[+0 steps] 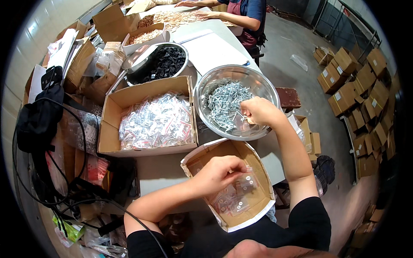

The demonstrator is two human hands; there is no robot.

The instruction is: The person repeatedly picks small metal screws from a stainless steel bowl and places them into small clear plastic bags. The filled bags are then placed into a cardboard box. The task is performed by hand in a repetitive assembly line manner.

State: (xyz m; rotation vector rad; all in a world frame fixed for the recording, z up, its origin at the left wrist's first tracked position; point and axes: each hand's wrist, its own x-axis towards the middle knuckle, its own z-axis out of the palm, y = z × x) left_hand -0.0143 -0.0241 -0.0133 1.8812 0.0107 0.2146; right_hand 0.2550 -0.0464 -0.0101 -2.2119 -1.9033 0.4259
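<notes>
Over the near side of a large metal bowl (270, 92), the right hand (259, 111) is held with its fingers curled and bunched toward the thumb, just beside a heap of silver screws (226, 103); whether a screw is pinched there cannot be told, since the fingertips are partly hidden. By the left hand (221, 171), bent at the wrist above a shallow cardboard tray (254, 207), a small clear bag (248, 175) is pinched between the thumb and the curled fingers. More flat clear bags (230, 202) are spread over the bottom of the tray, and small white round pieces can be seen inside some of them. The tray is set at the near edge of a pale table (159, 174), close to the person's body. To the left of the bowl, a deep cardboard box (112, 107) is filled with a shiny pile of packed bags (157, 122). Behind that box, black parts (163, 63) are held in a second metal bowl (186, 55), and white paper (215, 51) is laid beside it. At the far end, a pile of light brown pieces (176, 19) is being handled by a co-worker (251, 13). On the right, closed cartons (361, 103) are stacked.
</notes>
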